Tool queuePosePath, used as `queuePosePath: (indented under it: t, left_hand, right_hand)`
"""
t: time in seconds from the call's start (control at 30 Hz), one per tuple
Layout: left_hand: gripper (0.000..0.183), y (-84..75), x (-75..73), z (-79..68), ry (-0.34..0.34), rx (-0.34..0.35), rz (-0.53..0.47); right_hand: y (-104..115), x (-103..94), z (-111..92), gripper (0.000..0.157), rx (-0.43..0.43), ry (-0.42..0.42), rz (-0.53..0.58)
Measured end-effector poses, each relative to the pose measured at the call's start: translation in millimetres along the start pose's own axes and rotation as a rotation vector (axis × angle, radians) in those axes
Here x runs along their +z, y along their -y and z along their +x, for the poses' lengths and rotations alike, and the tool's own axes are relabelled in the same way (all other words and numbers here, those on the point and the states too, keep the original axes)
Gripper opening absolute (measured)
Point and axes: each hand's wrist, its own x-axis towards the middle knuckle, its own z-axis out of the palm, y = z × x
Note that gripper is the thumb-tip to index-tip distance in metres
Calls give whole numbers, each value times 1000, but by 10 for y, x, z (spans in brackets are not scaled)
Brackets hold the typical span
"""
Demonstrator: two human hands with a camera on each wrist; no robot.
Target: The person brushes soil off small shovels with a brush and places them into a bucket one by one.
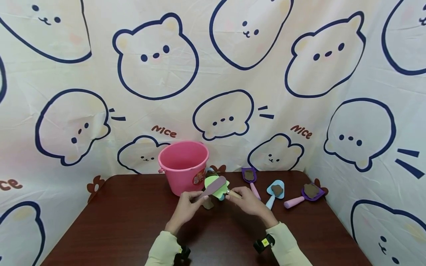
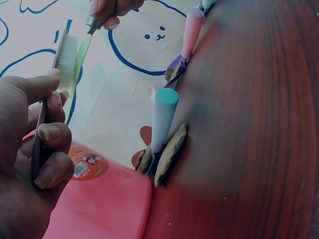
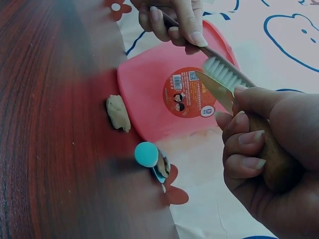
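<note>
My left hand (image 1: 186, 207) grips a mauve-backed brush (image 1: 214, 185) with white bristles, which show in both wrist views. My right hand (image 1: 250, 201) holds a small green-headed shovel (image 3: 217, 90) by its wooden handle (image 1: 235, 194). The bristles lie against the green head or very close to it, above the table. In the head view the brush covers part of the green head. Beside my left hand stands a pink bucket (image 1: 181, 177). A greyish-brown lump (image 3: 118, 113) lies on the table near the bucket. Next to it is a blue-handled shovel (image 2: 165, 117), largely hidden in the head view.
Right of my hands lie a purple shovel (image 1: 249, 175) with a pink handle, a light blue shovel (image 1: 277, 189) and another purple shovel (image 1: 313, 191), each bearing a brown lump. A cartoon-printed cloth (image 1: 226, 77) hangs behind the dark wooden table (image 1: 133, 221).
</note>
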Motion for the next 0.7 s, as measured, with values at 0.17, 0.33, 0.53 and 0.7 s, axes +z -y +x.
queuePosePath:
  t: [0.17, 0.33, 0.53, 0.7]
  left_hand:
    - [23, 40, -31, -4, -29, 7, -6]
    - [20, 72, -73, 6, -65, 33, -1]
    - [18, 95, -129, 7, -84, 27, 25]
    - [19, 113, -165, 4, -93, 1, 35]
  right_hand:
    - [-9, -8, 4, 26, -13, -1, -13]
    - [-12, -22, 9, 27, -34, -6, -19]
    - [-14, -37, 8, 25, -42, -2, -10]
    - [-15, -52, 3, 25, -53, 5, -10]
